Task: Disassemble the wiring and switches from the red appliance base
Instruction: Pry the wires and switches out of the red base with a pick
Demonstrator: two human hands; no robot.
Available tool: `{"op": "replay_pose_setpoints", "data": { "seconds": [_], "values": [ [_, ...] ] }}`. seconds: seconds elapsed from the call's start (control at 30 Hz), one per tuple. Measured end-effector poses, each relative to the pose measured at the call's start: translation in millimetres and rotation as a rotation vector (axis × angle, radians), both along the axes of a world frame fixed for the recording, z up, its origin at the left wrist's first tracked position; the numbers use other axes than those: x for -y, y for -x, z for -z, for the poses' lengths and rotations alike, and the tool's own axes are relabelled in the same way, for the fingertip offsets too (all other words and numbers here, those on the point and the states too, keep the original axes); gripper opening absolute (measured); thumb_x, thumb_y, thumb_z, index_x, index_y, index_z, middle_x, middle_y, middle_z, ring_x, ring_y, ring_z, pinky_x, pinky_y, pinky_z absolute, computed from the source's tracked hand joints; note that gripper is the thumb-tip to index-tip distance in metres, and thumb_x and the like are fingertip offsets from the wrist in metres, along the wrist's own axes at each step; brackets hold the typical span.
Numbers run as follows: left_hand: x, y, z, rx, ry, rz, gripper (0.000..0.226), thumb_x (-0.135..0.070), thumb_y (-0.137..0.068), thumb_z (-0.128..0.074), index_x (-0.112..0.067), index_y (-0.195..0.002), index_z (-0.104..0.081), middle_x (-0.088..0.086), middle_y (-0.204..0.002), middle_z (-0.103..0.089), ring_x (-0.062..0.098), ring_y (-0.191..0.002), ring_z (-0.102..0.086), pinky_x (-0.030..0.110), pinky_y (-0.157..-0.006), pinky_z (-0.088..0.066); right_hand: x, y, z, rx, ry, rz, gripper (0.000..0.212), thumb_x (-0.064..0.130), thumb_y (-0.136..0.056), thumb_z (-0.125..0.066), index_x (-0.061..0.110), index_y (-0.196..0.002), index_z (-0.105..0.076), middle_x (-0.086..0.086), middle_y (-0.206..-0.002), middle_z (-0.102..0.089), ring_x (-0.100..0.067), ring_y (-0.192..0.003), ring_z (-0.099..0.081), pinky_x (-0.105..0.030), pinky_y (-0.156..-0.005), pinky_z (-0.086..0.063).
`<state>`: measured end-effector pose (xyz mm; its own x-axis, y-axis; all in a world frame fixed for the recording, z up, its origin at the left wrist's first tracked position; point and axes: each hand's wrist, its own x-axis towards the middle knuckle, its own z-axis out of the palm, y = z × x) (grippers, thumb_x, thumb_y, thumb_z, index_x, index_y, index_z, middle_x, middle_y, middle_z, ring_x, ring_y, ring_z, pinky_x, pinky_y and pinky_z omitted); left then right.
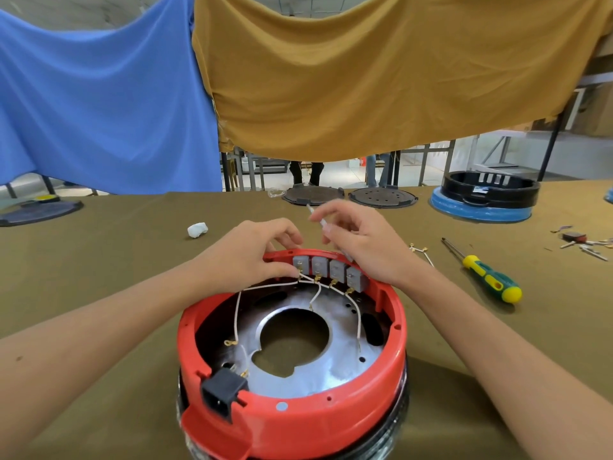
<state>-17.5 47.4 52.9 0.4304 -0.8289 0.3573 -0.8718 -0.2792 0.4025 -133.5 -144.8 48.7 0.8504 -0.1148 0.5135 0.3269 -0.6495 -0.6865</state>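
Note:
The red appliance base [298, 423] stands upside down in front of me, its metal plate showing inside. Several grey switches [330, 270] sit in a row along its far rim, with white wires [237, 313] running down from their brass terminals. My left hand [252, 254] curls over the rim at the leftmost switch, its thumb and fingers pinching at the wire terminal there. My right hand [358, 240] hovers just behind the switches and pinches a loose white wire [317, 217] that sticks up to the left. A black power socket [224, 391] sits on the near rim.
A green and yellow screwdriver [487, 277] lies to the right, with a loose wire piece [421, 252] beside it and removed parts [580, 242] farther right. A white wad [197, 229] lies at left. Dark round lids [381, 196] and a black and blue base [487, 197] stand at the back.

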Motion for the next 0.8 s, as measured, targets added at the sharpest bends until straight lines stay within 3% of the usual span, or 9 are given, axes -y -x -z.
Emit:
{"op": "replay_pose_setpoints", "data": {
  "seconds": [0.07, 0.17, 0.3, 0.37, 0.57, 0.67, 0.73, 0.8],
  "values": [
    [-0.1, -0.8, 0.6, -0.008, 0.003, -0.014, 0.039, -0.045, -0.074, -0.082, -0.040, -0.106, -0.060, -0.019, -0.104, -0.067, -0.002, -0.084, -0.067, 0.027, -0.082, -0.056, -1.5, 0.5, -0.2, 0.033, -0.041, -0.012, 0.017, 0.015, -0.096, -0.061, 0.021, -0.111, -0.055, -0.001, -0.077, -0.067, -0.032, -0.071, -0.058, -0.044, -0.070, -0.049],
    [-0.1, -1.3, 1.0, -0.006, 0.005, -0.026, 0.042, -0.048, -0.072, -0.081, -0.036, -0.108, -0.064, -0.018, -0.104, -0.068, -0.003, -0.085, -0.067, 0.024, -0.082, -0.055, -2.9, 1.0, -2.4, 0.065, -0.074, -0.021, 0.008, 0.012, -0.091, -0.069, 0.013, -0.099, -0.068, -0.015, -0.082, -0.068, -0.026, -0.069, -0.059, -0.046, -0.069, -0.051],
    [-0.2, -1.6, 1.3, -0.012, 0.016, -0.020, 0.034, -0.045, -0.072, -0.083, -0.036, -0.102, -0.067, -0.018, -0.098, -0.070, -0.007, -0.084, -0.066, 0.016, -0.080, -0.052, 2.3, 4.6, -6.5, 0.051, -0.215, -0.080, 0.006, 0.013, -0.087, -0.075, 0.010, -0.091, -0.078, -0.008, -0.071, -0.068, -0.010, -0.061, -0.056, -0.026, -0.060, -0.049],
    [-0.2, -1.3, 1.1, -0.010, 0.027, -0.014, 0.030, -0.044, -0.073, -0.083, -0.041, -0.097, -0.066, -0.021, -0.094, -0.070, -0.009, -0.085, -0.065, 0.012, -0.079, -0.050, 5.6, 6.0, -8.2, 0.024, -0.257, -0.119, 0.009, 0.013, -0.086, -0.077, 0.005, -0.087, -0.079, -0.009, -0.066, -0.064, -0.011, -0.057, -0.053, -0.022, -0.056, -0.047],
    [1.1, -1.6, 1.2, -0.015, 0.032, -0.003, 0.030, -0.041, -0.073, -0.083, -0.034, -0.099, -0.070, -0.022, -0.092, -0.070, -0.008, -0.090, -0.065, 0.026, -0.088, -0.055, 4.7, 6.8, -7.6, -0.047, -0.148, -0.130, 0.018, 0.023, -0.083, -0.080, 0.006, -0.077, -0.076, -0.024, -0.066, -0.061, -0.020, -0.059, -0.050, -0.026, -0.057, -0.040],
    [0.8, -1.0, 0.9, -0.019, 0.028, -0.004, 0.033, -0.040, -0.073, -0.084, -0.030, -0.101, -0.071, -0.021, -0.092, -0.071, -0.010, -0.087, -0.065, 0.028, -0.088, -0.056, 1.4, 3.7, -5.2, -0.011, -0.081, -0.096, 0.023, 0.028, -0.087, -0.076, 0.008, -0.076, -0.074, -0.025, -0.071, -0.064, -0.026, -0.060, -0.053, -0.036, -0.061, -0.044],
    [0.4, -0.7, 0.8, -0.019, 0.029, -0.004, 0.033, -0.039, -0.073, -0.084, -0.030, -0.102, -0.071, -0.021, -0.092, -0.071, -0.010, -0.087, -0.065, 0.027, -0.088, -0.056, -0.8, 1.4, -3.1, 0.003, -0.032, -0.089, 0.022, 0.028, -0.088, -0.075, 0.010, -0.077, -0.074, -0.020, -0.074, -0.068, -0.033, -0.066, -0.060, -0.041, -0.066, -0.049],
    [0.4, -0.4, 0.5, -0.011, 0.028, -0.008, 0.032, -0.038, -0.073, -0.084, -0.031, -0.101, -0.071, -0.021, -0.093, -0.071, -0.010, -0.087, -0.065, 0.026, -0.088, -0.056, -1.0, -0.4, -1.2, 0.016, -0.014, -0.082, 0.018, 0.027, -0.088, -0.075, 0.013, -0.078, -0.075, -0.008, -0.074, -0.072, -0.027, -0.071, -0.066, -0.038, -0.070, -0.052]
  ]
}}
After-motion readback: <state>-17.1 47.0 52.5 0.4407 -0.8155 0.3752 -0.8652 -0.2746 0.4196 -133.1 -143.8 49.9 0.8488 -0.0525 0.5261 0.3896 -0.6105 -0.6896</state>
